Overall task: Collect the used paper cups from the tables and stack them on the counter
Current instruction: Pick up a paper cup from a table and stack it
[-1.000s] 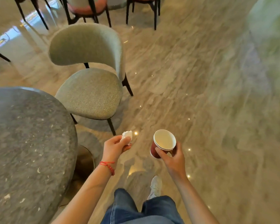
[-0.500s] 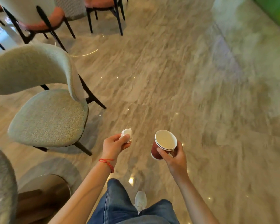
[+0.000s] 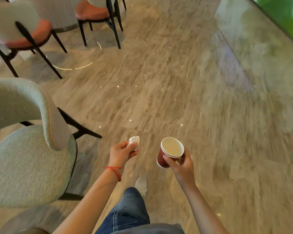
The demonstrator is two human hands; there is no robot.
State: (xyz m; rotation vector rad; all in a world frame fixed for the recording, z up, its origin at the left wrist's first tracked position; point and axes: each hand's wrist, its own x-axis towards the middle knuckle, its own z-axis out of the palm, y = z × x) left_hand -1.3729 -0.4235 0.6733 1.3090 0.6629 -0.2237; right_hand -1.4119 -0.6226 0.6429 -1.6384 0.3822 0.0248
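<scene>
Item: dark-red paper cups with white rims (image 3: 169, 153), apparently two nested though the doubled rim is hard to read, gripped upright in the right hand (image 3: 181, 164) above the polished stone floor (image 3: 176, 81). Left hand (image 3: 123, 152) pinches a crumpled white paper napkin (image 3: 134, 141), beside a grey-green upholstered chair (image 3: 29, 149). Step judged: carrying between tables; next calls for reaching the counter, unseen here, keeping the cups level.

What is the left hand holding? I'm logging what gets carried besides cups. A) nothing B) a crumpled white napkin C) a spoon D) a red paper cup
B: the left hand pinches a crumpled white napkin, while the red paper cups sit nested in the right hand.
</scene>
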